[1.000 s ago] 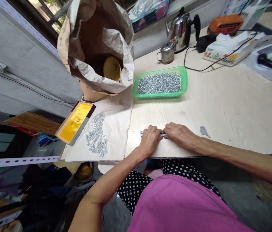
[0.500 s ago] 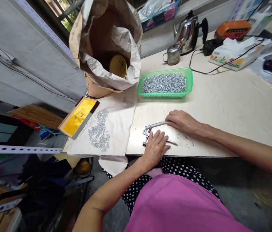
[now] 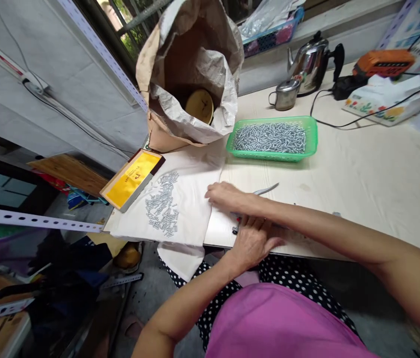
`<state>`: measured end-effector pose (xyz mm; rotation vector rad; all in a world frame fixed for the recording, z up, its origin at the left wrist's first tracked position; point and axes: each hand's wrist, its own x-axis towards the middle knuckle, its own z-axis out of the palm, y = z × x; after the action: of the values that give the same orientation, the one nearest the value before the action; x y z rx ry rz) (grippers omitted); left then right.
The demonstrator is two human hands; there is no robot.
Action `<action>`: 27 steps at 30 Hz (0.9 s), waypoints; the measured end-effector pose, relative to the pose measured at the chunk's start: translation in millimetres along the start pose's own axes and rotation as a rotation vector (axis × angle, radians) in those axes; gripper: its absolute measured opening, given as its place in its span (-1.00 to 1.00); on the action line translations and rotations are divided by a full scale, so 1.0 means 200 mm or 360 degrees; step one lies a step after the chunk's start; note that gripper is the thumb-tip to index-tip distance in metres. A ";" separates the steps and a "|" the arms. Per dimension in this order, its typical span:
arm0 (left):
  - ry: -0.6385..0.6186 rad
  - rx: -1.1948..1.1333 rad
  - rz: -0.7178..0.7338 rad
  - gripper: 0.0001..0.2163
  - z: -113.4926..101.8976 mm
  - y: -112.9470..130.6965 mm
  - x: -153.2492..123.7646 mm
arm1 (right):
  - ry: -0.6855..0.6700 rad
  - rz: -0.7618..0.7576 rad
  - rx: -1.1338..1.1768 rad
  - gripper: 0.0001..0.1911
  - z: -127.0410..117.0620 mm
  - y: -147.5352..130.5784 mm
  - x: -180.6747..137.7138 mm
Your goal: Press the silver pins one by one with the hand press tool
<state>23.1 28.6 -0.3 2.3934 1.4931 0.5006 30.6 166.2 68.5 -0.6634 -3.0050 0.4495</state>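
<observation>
the left hand (image 3: 253, 239) lay over the tool (image 3: 267, 189) near the front edge of the surface (image 3: 347, 179), its grip unclear; the right hand (image 3: 228, 196), fingers bunched, contents hidden, was nearer the pins (image 3: 162, 205), piled front-to-back on its left toward the front left corner.

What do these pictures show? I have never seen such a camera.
There is no machine, only a person's two bare hands. One camera, worn on the head, looks forward and down and takes every picture. On the pale table stands a rectangular green plastic basket of small silvery metal pieces; similar ones lie on a white cloth. The left hand rests on a grey metal hand tool, mostly hidden. The right hand is near the cloth's edge; whether it holds anything, I cannot tell.
</observation>
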 end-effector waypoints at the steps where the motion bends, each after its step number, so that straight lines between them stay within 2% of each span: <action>1: -0.0009 -0.0025 -0.0006 -0.55 0.00 0.00 0.00 | -0.0025 -0.0096 0.0018 -0.78 0.03 -0.08 0.10; 4: -0.0014 -0.0097 -0.0007 -0.65 0.01 0.00 -0.02 | -0.0016 -0.0232 0.0044 -0.73 0.12 -0.25 0.35; 8: 0.0062 -0.0201 -0.0005 -0.62 0.05 -0.01 -0.02 | -0.0004 -0.0236 0.0007 -0.72 0.21 -0.36 0.55; 13: 0.0097 -0.0179 0.0066 -0.63 0.10 -0.03 0.00 | -0.0012 -0.0222 -0.0018 -0.71 0.24 -0.40 0.63; 16: 0.0169 -0.0140 0.0120 -0.72 0.08 -0.04 -0.03 | -0.0002 -0.0187 0.0018 -0.73 0.19 -0.35 0.60; 19: 0.0401 -0.0106 0.0139 -0.82 -0.01 -0.07 -0.14 | 0.0213 -0.0095 0.0159 -0.72 0.09 -0.21 0.45; 22: 0.0690 -0.0018 -0.0204 -0.81 -0.14 -0.17 -0.25 | 0.0465 -0.0032 0.0348 -0.69 -0.02 -0.05 0.16; 24: 0.0652 0.0046 -0.0433 -0.83 -0.21 -0.24 -0.29 | 0.0475 0.0003 0.0393 -0.72 -0.05 0.04 -0.10; 27: 0.0364 0.0066 -0.0673 -0.83 -0.29 -0.29 -0.27 | 0.0373 0.0068 0.0442 -0.75 0.00 0.12 -0.46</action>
<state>-69.6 8.2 20.6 2.0121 2.0573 0.6592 124.3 149.5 64.2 -0.7022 -2.6472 0.7193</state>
